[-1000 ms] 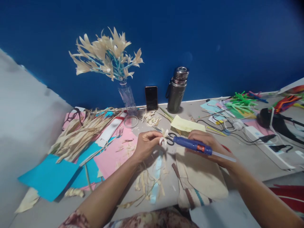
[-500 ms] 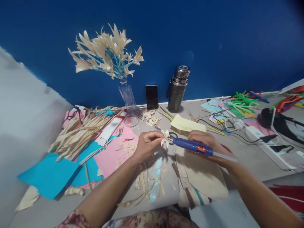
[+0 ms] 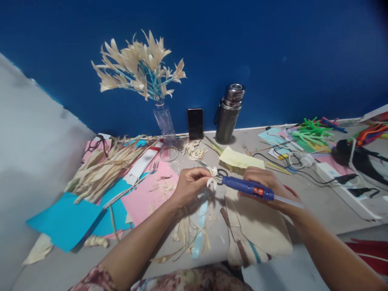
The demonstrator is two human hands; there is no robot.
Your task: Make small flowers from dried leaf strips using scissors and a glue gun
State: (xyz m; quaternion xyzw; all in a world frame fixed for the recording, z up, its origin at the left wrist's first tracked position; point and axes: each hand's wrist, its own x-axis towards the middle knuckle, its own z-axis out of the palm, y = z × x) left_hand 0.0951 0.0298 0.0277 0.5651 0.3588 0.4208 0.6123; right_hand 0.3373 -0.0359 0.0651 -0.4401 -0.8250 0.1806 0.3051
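My left hand [image 3: 192, 184] pinches a small cream flower [image 3: 212, 182], its pale petals pointing out past the fingertips. A blue hot glue gun [image 3: 247, 187] is gripped in my right hand [image 3: 262, 178], and a clear glue stick [image 3: 289, 201] pokes out of its back end. The gun's nozzle is at the flower; whether it touches cannot be seen. Behind the two lie scissors with black handles [image 3: 222, 173]. Below my hands are thin husk strips [image 3: 182, 230], a light blue ribbon [image 3: 200, 230] and a beige cloth [image 3: 260, 226].
Husk flowers [image 3: 136, 60] stand in a clear bottle [image 3: 165, 123] at the back, beside a phone [image 3: 195, 123] and a dark flask [image 3: 229, 115]. Dried husks [image 3: 109, 165] and blue paper [image 3: 65, 222] lie left. To the right is a power strip [image 3: 348, 192] with cords.
The whole view has shifted slightly, so things appear a little further right. Both hands keep their grips, with the glue gun's nozzle still at the flower.
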